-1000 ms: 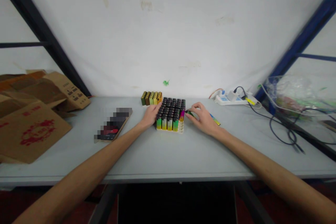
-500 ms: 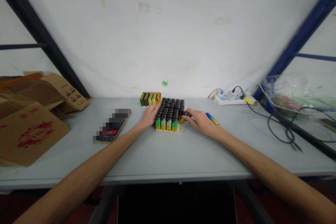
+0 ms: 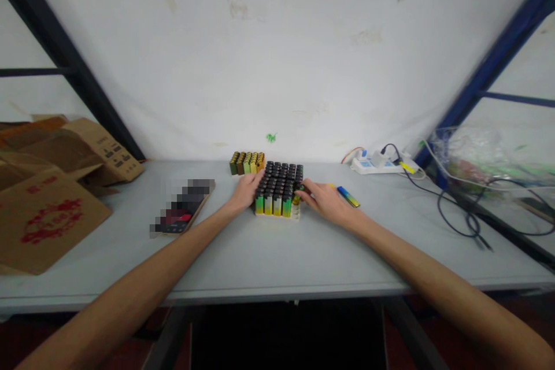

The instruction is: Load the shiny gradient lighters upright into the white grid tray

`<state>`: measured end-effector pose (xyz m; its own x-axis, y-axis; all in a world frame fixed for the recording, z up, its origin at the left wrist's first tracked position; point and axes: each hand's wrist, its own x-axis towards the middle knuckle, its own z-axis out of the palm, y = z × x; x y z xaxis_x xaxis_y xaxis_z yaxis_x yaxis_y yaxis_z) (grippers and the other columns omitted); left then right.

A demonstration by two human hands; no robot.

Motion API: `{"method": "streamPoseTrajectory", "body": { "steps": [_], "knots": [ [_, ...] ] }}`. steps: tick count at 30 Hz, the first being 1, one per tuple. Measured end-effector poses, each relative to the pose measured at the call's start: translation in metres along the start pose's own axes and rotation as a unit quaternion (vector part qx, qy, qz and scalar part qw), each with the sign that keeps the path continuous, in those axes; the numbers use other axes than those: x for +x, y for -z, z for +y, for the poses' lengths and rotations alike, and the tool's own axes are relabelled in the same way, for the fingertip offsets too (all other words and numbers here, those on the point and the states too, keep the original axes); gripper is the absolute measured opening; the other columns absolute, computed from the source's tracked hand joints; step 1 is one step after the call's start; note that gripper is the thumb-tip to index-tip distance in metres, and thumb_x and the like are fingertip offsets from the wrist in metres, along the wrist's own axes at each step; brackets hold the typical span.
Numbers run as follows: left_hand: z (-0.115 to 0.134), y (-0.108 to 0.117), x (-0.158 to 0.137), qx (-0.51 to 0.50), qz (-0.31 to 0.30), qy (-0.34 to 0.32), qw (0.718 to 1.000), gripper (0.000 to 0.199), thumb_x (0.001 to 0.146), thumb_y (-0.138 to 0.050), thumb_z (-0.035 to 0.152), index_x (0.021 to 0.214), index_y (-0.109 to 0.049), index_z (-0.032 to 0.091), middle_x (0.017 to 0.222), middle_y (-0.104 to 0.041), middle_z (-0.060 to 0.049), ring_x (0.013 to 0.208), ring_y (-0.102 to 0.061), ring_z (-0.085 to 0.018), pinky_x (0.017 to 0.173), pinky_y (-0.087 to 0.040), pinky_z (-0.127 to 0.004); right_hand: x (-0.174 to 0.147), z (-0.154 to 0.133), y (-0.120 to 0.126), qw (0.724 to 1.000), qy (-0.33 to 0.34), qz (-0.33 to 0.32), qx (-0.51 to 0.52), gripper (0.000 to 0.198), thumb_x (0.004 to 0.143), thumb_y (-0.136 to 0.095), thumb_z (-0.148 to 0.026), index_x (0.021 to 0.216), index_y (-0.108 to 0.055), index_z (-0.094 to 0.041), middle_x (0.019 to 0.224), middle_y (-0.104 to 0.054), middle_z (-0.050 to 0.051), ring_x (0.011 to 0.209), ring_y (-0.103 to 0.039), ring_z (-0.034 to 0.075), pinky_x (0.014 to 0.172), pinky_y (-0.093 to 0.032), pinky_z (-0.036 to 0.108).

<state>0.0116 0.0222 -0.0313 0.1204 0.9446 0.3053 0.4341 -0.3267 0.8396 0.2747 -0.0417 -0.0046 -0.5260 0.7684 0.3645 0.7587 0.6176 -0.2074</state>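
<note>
Sitting at right edge of tray [image 3: 296, 215]: green-yellow lighter [image 3: 296, 200], looks tilted.
Lighter handling: probably light, stiff, slick; pinch high on the body.
Right hand [image 3: 324, 199]: fingers pinched nearly together on that lighter.
Left hand [image 3: 246, 191]: against left side of packed lighters [image 3: 277, 185], finger spread partly hidden, can't tell if gripping.
Table [image 3: 260, 260]: loose blue-yellow lighter [image 3: 348, 196] beside right hand, second batch [image 3: 247, 163] at back.

A white wall [image 3: 295, 81], marked by brownish stains [image 3: 237, 8] and one green scribble [image 3: 271, 137], rises behind a pale grey counter [image 3: 243, 266]. A black bar [image 3: 65, 53] slants at left, a blue bar [image 3: 489, 69] at right. Soft light covers the wall; dark reddish floor [image 3: 26, 332] lies in shadow below.
</note>
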Motion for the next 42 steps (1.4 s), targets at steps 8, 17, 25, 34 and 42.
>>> {"method": "streamPoseTrajectory", "body": {
  "steps": [8,17,25,34,42],
  "knots": [
    [0.003,0.000,-0.001,0.003,0.004,0.008,1.000,0.057,0.092,-0.044,0.064,0.055,-0.042,0.021,0.055,-0.036,0.002,0.057,-0.037,-0.013,0.054,-0.029,-0.028,0.001,-0.006,0.010,0.997,-0.019,-0.075,-0.027,0.025,0.109,-0.043,-0.035,0.122,-0.053,-0.017,0.093,-0.076,0.011,0.075,-0.070,0.022,0.063,-0.037,0.028],
    [0.002,0.000,0.000,0.012,0.001,0.007,1.000,0.055,0.094,-0.043,0.059,0.055,-0.044,0.021,0.056,-0.038,0.002,0.058,-0.039,-0.014,0.056,-0.031,-0.028,0.004,-0.012,0.006,0.981,-0.064,-0.123,-0.139,0.040,0.108,-0.038,-0.049,0.115,-0.065,-0.019,0.086,-0.077,0.013,0.073,-0.071,0.024,0.063,-0.038,0.029],
    [-0.001,0.001,-0.001,0.015,0.005,-0.005,1.000,0.056,0.090,-0.041,0.067,0.057,-0.045,0.022,0.059,-0.040,0.001,0.061,-0.041,-0.015,0.057,-0.033,-0.028,-0.001,0.019,0.023,0.990,-0.026,-0.068,-0.117,0.046,0.109,-0.036,-0.048,0.091,-0.067,-0.019,0.075,-0.073,0.009,0.066,-0.065,0.020,0.062,-0.030,0.028],
    [-0.001,0.001,-0.001,0.015,0.009,-0.003,1.000,0.056,0.090,-0.041,0.069,0.059,-0.045,0.022,0.058,-0.041,0.001,0.061,-0.041,-0.015,0.055,-0.034,-0.029,-0.020,0.079,0.042,0.987,-0.097,-0.101,-0.080,0.038,0.096,-0.060,-0.051,0.084,-0.067,-0.016,0.088,-0.069,0.011,0.077,-0.063,0.021,0.070,-0.041,0.029],
    [0.001,0.002,-0.002,0.004,-0.002,-0.008,1.000,0.059,0.086,-0.041,0.074,0.058,-0.044,0.022,0.058,-0.039,0.001,0.060,-0.039,-0.015,0.055,-0.033,-0.029,-0.014,0.056,0.023,0.997,-0.059,-0.030,0.046,0.029,0.104,-0.046,-0.040,0.108,-0.061,-0.016,0.082,-0.071,0.007,0.070,-0.063,0.020,0.069,-0.046,0.029]
  ]
}}
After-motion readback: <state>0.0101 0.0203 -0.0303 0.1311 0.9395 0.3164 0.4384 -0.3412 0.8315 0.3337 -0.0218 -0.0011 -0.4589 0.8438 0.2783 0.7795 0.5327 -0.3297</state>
